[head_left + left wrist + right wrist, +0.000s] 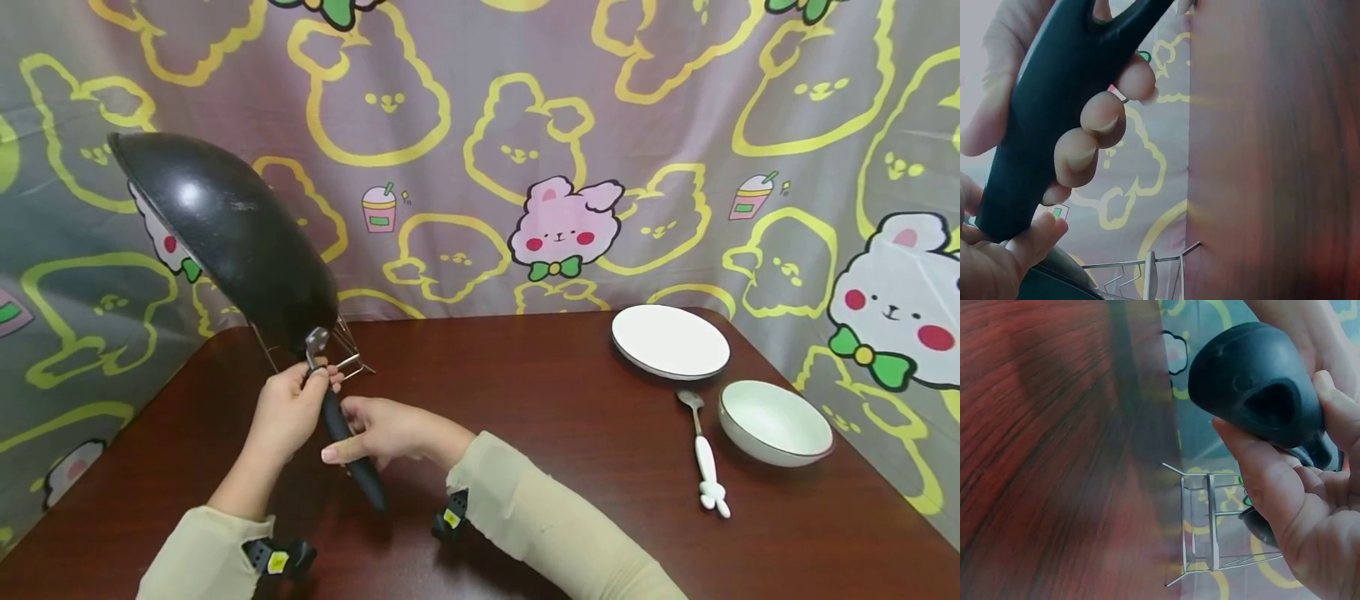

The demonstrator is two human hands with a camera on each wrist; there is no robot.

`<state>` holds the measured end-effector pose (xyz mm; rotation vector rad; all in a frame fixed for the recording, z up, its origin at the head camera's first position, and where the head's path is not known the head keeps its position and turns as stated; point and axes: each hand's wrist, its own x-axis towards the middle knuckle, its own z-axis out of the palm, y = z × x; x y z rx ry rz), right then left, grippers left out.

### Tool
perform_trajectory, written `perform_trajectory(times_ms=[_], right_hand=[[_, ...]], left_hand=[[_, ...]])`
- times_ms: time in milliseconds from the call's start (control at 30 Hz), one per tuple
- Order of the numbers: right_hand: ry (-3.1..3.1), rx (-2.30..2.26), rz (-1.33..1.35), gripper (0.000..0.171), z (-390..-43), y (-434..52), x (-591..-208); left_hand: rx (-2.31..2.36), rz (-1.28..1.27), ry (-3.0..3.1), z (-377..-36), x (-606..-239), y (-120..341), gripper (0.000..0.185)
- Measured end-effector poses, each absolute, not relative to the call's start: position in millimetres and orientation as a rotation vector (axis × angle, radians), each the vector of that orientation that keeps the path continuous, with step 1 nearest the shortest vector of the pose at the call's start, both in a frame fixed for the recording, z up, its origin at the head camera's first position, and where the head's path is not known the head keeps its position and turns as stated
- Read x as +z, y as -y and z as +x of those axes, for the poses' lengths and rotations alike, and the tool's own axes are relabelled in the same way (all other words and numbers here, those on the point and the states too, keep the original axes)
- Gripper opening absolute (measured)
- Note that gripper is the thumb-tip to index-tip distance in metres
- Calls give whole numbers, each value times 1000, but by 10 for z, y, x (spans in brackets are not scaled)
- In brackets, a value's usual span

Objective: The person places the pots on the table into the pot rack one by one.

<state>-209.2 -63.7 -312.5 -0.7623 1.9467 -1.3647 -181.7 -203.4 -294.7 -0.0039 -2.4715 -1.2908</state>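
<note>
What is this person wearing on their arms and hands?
Both arms wear long, snug sleeves of pale beige cloth, the left sleeve and the right sleeve. A black strap with a small yellow tag sits at each wrist: the left strap and the right strap. The left hand and right hand are bare, without gloves.

The person wears a long-sleeved top of pale beige, slightly greenish fabric. The left sleeve (pixel 197 554) is soft and smooth, ending in a plain cuff short of the wrist; the right sleeve (pixel 547 525) wrinkles in loose folds toward its cuff. Beneath each forearm sits a small black camera mount on a dark strap, each bearing a little yellow label: the left wrist mount (pixel 281 560) near the bottom edge, the right wrist mount (pixel 452 517) beside the right cuff. The left hand (pixel 291 408) and right hand (pixel 390 433) are bare, without rings or gloves.
</note>
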Motion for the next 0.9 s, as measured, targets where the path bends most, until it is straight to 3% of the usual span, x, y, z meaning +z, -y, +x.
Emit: perform_trajectory(times_ms=[900], right_hand=[[-1894, -1336, -702, 21, -2124, 709, -3239]], left_hand=[[-1384, 101, 2510, -1871, -3121, 2093, 38]])
